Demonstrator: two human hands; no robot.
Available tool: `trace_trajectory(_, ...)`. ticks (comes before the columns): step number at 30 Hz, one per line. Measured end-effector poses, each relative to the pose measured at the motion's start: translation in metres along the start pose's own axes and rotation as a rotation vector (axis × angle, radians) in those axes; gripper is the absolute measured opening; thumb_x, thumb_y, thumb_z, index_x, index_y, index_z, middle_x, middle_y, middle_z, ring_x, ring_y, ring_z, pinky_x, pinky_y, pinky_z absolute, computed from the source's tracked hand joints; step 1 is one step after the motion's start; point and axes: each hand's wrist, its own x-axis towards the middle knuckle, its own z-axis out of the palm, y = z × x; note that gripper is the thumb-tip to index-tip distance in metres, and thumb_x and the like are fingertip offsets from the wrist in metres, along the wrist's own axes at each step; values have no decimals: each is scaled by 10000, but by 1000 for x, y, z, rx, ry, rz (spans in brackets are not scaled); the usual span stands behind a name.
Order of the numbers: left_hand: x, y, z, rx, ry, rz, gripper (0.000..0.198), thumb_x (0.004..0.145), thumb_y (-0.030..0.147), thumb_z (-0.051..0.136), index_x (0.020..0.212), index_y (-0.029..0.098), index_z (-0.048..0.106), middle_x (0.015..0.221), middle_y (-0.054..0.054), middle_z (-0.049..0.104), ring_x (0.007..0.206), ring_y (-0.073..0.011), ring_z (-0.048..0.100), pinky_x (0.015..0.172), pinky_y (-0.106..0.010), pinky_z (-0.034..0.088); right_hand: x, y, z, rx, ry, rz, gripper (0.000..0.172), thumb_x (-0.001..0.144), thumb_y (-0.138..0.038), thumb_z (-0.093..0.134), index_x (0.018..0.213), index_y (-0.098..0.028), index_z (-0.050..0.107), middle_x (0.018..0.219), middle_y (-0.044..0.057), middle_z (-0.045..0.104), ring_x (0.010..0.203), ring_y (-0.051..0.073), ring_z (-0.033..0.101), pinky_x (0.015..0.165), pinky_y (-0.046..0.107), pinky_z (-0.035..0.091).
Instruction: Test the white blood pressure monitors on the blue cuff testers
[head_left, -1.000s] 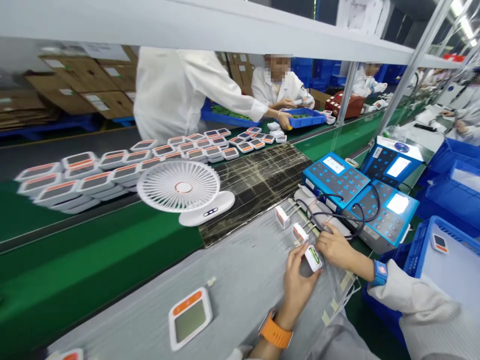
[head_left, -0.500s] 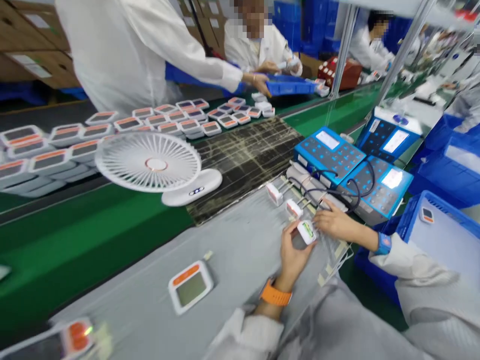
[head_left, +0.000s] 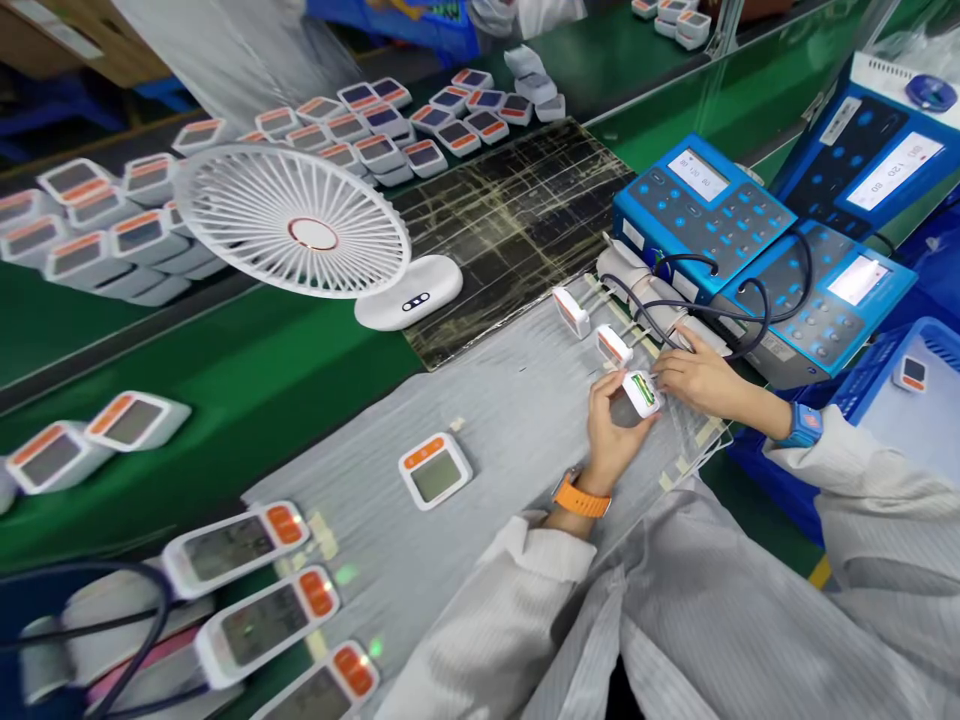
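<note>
My left hand (head_left: 613,438), with an orange watch strap at the wrist, grips a small white blood pressure monitor (head_left: 642,394) by its edges. Its back faces up, and something green shows in the open compartment. Fingers of my right hand (head_left: 696,376) are drawn together beside the monitor's far right edge; what they pinch is hidden. Just beyond, two white-and-orange monitors stand on edge, the nearer unit (head_left: 614,346) and the farther unit (head_left: 570,312), with thin tubes running toward the blue testers (head_left: 705,215). Another monitor (head_left: 435,470) lies face up on the grey mat (head_left: 517,440).
A white fan (head_left: 307,235) stands at the mat's far edge. Stacked monitors (head_left: 375,150) line the green belt (head_left: 330,350). Dark cables (head_left: 765,315) loop before the testers. A blue crate (head_left: 862,400) is at right. Several lit monitors (head_left: 262,620) lie at lower left.
The view has tilted down and shifted left, bringing the lower-left monitors into sight. My hands keep nearly the same hold at the same monitor.
</note>
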Motion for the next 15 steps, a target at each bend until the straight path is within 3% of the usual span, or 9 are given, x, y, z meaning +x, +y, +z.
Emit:
trace_trajectory(6,1,6,2,15,28,32,656,727,433,875,1245,214,537,1263,-123,610,1226,-295,600,1041,-515,516,-4,-2,8,26,63,-29,298,1020,-171,411,953,-218,697,1090,57,758,1127,224,662,1263,637,127)
trace_trajectory(11,-2,13,11,74,-32,-83,690,639,351,931,1216,222,574,1259,-123,648,1196,-316,627,1041,-533,529,-18,16,25,43,241,-162,313,1005,-227,408,970,-278,715,1058,78,775,1067,246,710,1284,590,73)
trace_trajectory(15,2,12,18,94,-49,-86,724,651,366,914,1274,216,579,1303,-125,651,1198,-315,640,1034,-500,556,-17,37,39,62,322,-231,303,983,-364,450,936,-374,749,1036,136,777,947,259,742,1198,543,270)
